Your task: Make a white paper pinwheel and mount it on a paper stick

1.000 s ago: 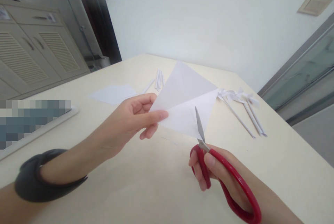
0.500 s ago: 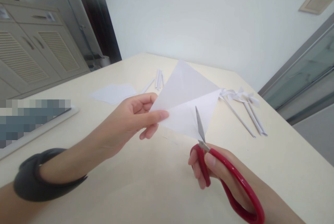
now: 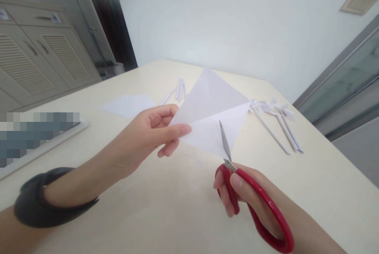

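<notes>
A square sheet of white paper point(image 3: 217, 92) with a diagonal crease is pinched at its left corner by my left hand point(image 3: 161, 131), thumb on top. My right hand point(image 3: 245, 187) grips red-handled scissors point(image 3: 268, 198), with fingers through the loops. One blade slants up over the lower edge of the paper, pointing at the crease. The other blade is mostly hidden, apparently behind the sheet. Around my left wrist is a black band point(image 3: 38, 202).
White paper pinwheels on rolled sticks point(image 3: 271, 108) lie at the right. Several rolled paper sticks point(image 3: 180, 89) and flat paper pieces point(image 3: 127, 105) lie behind my left hand. At the left edge is a white-framed device point(image 3: 68, 133), its screen blurred. A wall point(image 3: 237, 25) stands behind the table.
The scissors have shifted slightly left, and their lower handle loop has swung closer to the other. My left hand and the paper have hardly moved.
</notes>
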A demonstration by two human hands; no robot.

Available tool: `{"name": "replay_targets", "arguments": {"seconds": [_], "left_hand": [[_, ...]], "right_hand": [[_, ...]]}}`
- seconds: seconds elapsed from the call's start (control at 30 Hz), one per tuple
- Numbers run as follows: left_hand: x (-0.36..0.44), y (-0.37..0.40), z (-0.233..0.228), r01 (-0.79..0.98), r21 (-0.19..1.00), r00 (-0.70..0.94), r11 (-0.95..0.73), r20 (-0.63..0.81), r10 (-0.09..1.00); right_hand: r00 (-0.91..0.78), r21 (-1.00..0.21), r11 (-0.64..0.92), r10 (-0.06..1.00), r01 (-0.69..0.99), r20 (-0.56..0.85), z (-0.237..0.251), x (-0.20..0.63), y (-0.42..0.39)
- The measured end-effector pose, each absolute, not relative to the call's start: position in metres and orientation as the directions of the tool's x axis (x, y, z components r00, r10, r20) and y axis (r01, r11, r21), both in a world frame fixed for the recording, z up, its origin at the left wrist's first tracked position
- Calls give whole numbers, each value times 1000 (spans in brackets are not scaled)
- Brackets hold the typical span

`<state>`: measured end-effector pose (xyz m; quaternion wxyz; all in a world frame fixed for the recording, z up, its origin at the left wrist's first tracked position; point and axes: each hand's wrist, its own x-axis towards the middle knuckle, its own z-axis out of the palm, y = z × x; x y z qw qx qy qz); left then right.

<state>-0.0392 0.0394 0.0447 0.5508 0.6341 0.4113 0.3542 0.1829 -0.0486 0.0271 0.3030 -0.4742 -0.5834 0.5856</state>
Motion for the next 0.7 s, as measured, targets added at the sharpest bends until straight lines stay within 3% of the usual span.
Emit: {"name": "replay_targets", "arguments": {"seconds": [0.7], "left_hand": [[-40,40,43,151,988,431,-32,-37,901]], "right_hand": [[-389,-977,-177,897,119,-209,26,182,-49]]}}
